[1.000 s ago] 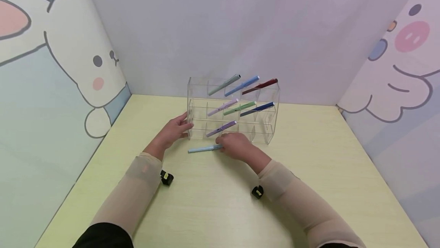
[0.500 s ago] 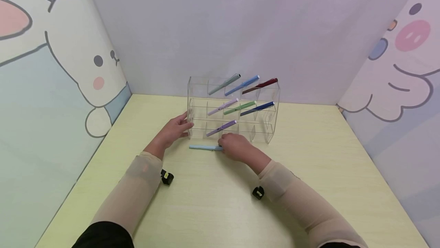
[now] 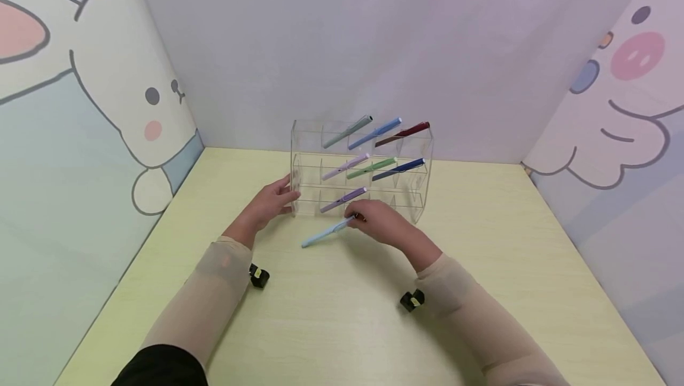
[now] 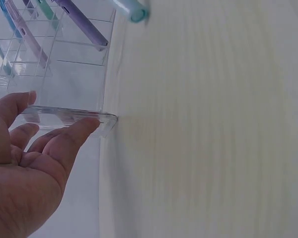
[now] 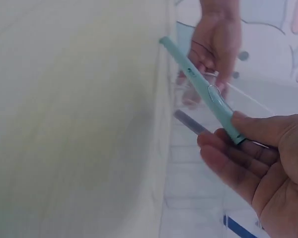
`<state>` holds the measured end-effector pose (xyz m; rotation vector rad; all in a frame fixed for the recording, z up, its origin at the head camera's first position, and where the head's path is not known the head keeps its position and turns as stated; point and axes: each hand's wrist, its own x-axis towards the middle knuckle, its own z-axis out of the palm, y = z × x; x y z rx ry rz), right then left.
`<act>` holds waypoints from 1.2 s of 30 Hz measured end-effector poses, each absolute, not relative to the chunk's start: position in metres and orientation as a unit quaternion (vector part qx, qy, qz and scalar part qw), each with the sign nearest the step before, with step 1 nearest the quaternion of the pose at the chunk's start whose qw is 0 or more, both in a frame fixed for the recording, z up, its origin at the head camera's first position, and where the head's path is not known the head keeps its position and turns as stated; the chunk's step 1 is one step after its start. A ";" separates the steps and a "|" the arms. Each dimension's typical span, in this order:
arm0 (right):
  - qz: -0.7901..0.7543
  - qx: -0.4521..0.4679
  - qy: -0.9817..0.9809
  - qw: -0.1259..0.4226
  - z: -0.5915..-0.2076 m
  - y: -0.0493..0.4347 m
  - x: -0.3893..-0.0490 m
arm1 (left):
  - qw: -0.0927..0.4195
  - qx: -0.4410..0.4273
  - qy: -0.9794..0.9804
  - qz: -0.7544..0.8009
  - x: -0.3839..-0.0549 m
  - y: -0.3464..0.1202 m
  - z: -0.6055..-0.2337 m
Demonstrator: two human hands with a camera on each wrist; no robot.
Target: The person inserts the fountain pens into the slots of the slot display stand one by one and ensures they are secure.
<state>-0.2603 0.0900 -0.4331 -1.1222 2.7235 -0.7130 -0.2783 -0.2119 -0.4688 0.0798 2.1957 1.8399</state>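
A clear acrylic pen rack (image 3: 410, 197) stands at the back of the table. My left hand (image 3: 267, 205) grips its left side panel (image 4: 59, 115), thumb on one face and fingers on the other. My right hand (image 3: 382, 221), in front of the rack's lowest tier, pinches a light blue pen (image 3: 322, 236) near one end between thumb and fingers. The pen slants, its free end pointing left and toward me. In the right wrist view the same pen (image 5: 203, 89) shows its clip. A purple pen (image 3: 344, 200) lies in the lowest tier just behind.
On the middle tier lie a lilac pen (image 3: 346, 167), a green pen (image 3: 372, 168) and a navy pen (image 3: 399, 170). The top tier bears a grey-green pen (image 3: 348, 132), a blue pen (image 3: 376, 133) and a dark red pen (image 3: 403, 134). A wall rises behind.
The light blue pen has tilted, its held end rising from the tabletop. My right hand has moved slightly up and right with it. The left hand stays on the rack.
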 end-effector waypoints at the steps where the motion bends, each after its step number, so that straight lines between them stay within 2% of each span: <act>1: -0.259 -0.361 0.894 0.054 -0.431 0.094 -0.260 | 0.137 0.028 0.759 0.636 -0.278 -0.212 -0.469; 5: -0.336 -0.322 0.884 0.037 -0.423 0.113 -0.259 | 0.136 0.025 0.760 0.635 -0.278 -0.212 -0.469; 16: -0.423 -0.207 0.880 -0.058 -0.394 0.180 -0.262 | 0.141 0.023 0.759 0.636 -0.278 -0.212 -0.470; 23: -0.428 -0.170 0.880 -0.113 -0.394 0.194 -0.264 | 0.145 0.016 0.760 0.633 -0.277 -0.211 -0.468; 27: -0.422 -0.169 0.883 -0.112 -0.401 0.193 -0.268 | 0.145 0.015 0.761 0.633 -0.277 -0.211 -0.468; 36: -0.430 -0.164 0.886 -0.055 -0.414 0.181 -0.273 | 0.140 0.025 0.759 0.636 -0.276 -0.211 -0.468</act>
